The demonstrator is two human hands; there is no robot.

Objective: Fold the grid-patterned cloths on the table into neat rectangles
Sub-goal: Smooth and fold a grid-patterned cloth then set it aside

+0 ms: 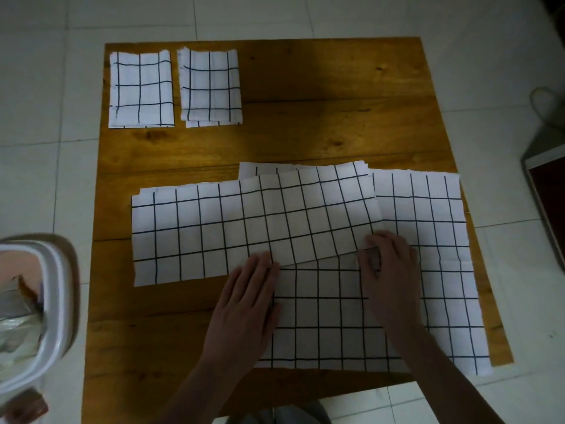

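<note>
a wooden table [305, 133] stands on a pale tiled floor [36, 102], seen from above. at the far left corner of the table lie two folded grid-patterned cloths side by side, apart from each other: the left folded cloth [141, 90] and the right folded cloth [211, 87], both upright rectangles, the right one with a layer edge showing along its near side. on the near half of the table lies a long half-folded cloth [244, 228], a wide band running from the left toward the right, slightly tilted, its right end lying over a larger cloth [428, 255] that is spread on the near right part of the table and reaches the table's right edge. another cloth edge shows just behind the band at the far side. the left hand [244, 307] lies flat with straight fingers, its fingertips touching the near edge of the band where it meets the larger cloth. the right hand [388, 270] rests at the near right corner of the band, fingers bent down onto the cloth; whether it pinches the corner or only presses it i cannot tell. at the near left, off the table, stands a white plastic container [39, 316], blurred. at the right edge a dark piece of furniture [547, 185] shows.
</note>
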